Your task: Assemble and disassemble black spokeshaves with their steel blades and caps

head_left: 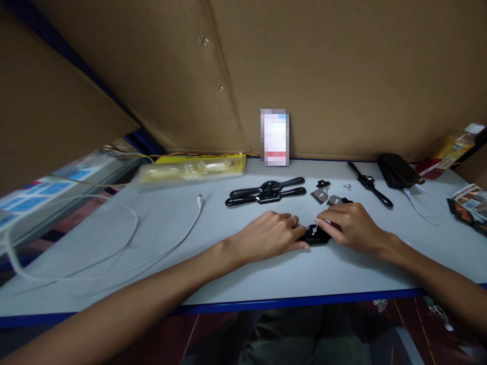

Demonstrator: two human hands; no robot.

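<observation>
Altogether, two hands (279, 230) (348, 225) hold one black tool (316, 238) among four.

Tool (318, 236) on table (228, 284), two handled tools (271, 195) behind, plates (318, 196) right of those, phone (274, 134) at back wall (342, 101)

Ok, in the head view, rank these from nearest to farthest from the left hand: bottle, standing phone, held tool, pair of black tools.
From the left hand:
1. Held tool: against the hand, on its right.
2. Pair of black tools: just beyond the hand.
3. Standing phone: farther back, behind that pair.
4. Bottle: far right, at the back.
</observation>
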